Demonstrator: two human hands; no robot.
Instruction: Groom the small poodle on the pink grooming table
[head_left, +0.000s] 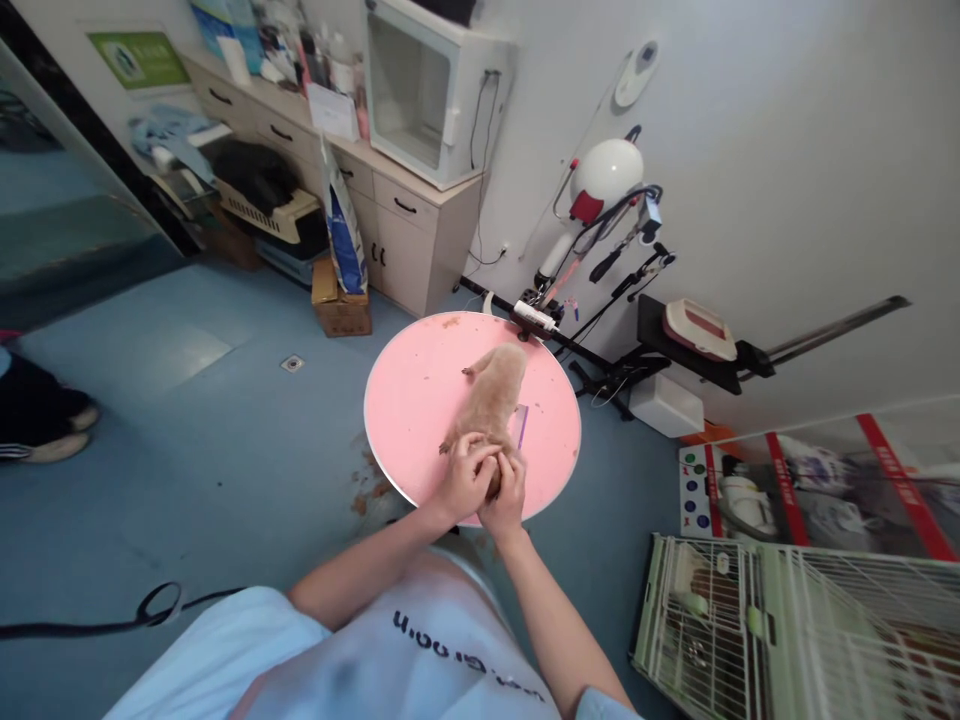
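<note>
While one small tan animal (491,395) is lying stretched out on one pink round table (409,400), both hands are working at its near end. The animal is sitting right of the table's centre, its body running from the far rim toward the person. One purple comb (522,427) is lying flat on the table just beside the animal's right flank, near the hands; I cannot tell whether it is touching the fur.

Two hands are showing, both the person's own. The left hand (466,480) is curling narrow, fingers bent in and pressing on the animal's near end. The right hand (508,492) is closing on the same end from the other side, knuckles up, touching the left hand. The hands are covering that end, so I cannot tell which part of the animal it is.

Brown fur scraps (371,485) are lying on the blue floor under the table's left edge. One white dome dryer (606,172) is hanging on a stand behind the table. One tray (697,330) is resting on a black arm to the right. One wire cage (795,630) is standing at lower right. One long cupboard (405,230) is running along the far wall, carrying one white box cabinet (420,90); one blue bag (343,235) is leaning on it above one cardboard box (341,305). Another person's shoes (52,440) are showing at the left edge.
</note>
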